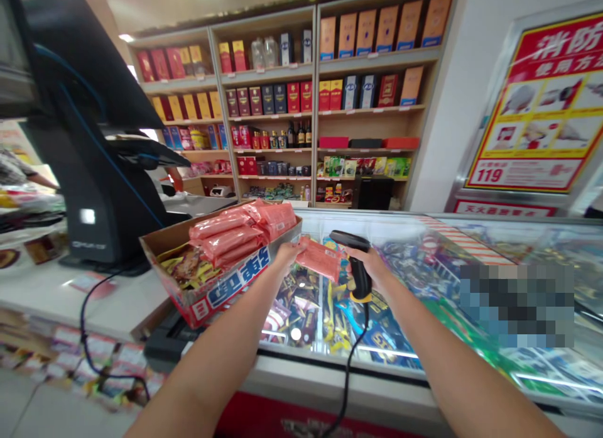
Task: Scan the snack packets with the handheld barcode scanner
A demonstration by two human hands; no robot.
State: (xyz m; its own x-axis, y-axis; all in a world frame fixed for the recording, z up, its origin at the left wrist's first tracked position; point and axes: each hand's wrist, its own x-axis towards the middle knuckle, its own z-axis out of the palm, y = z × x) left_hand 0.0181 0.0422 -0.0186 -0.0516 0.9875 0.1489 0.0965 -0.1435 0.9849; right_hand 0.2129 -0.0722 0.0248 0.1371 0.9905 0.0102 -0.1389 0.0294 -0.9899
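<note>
My left hand (288, 257) is closed on the left end of a flat pink packet (318, 259) with a small white label on it. In my right hand (371, 267) is a black barcode scanner (362, 281), gripped round its handle, its head pointing left above the packet. Fingers of the right hand reach close to the packet's right end; I cannot tell whether they touch it. Left of my left hand stands an open cardboard box (245, 276). Several similar pink packets (230, 234) are piled in it beside yellow-brown packets (181, 265).
Beneath my hands is a glass-topped freezer (301, 356) full of wrapped goods. The scanner's black cable (351, 369) hangs over its front edge. A dark checkout terminal (101, 168) stands on the counter (113, 306) at left. Shelves (268, 114) of boxed goods line the back wall.
</note>
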